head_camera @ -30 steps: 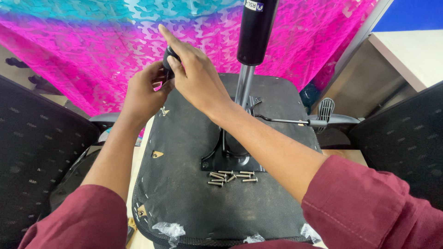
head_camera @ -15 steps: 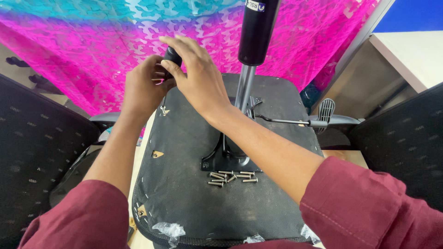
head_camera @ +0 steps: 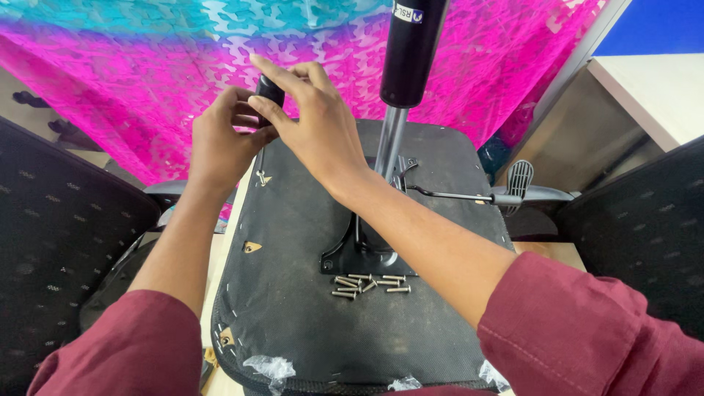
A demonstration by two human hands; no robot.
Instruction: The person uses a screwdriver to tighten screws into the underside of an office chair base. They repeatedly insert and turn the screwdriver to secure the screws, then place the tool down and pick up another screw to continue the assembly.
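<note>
Both hands close on a small black cylinder (head_camera: 269, 91): the left hand (head_camera: 220, 143) holds it from below, the right hand (head_camera: 317, 121) pinches its top. Screws (head_camera: 369, 284) lie on the upturned chair seat (head_camera: 293, 308) beside the metal post (head_camera: 389, 150).

We have the upturned chair seat (head_camera: 293, 293) lying before us, the gas cylinder (head_camera: 405, 66) rising from the mounting plate (head_camera: 367, 257) at its middle. A cluster of screws (head_camera: 369, 284) lies on the seat just in front of the plate. The lever (head_camera: 469, 195) runs off to the right — both our hands meet at the seat's far left edge, left hand (head_camera: 220, 143) beside right hand (head_camera: 315, 128), around a small cylinder part (head_camera: 268, 91). Chair backs flank us on either side — the draped cloth (head_camera: 147, 81) hangs behind.
</note>
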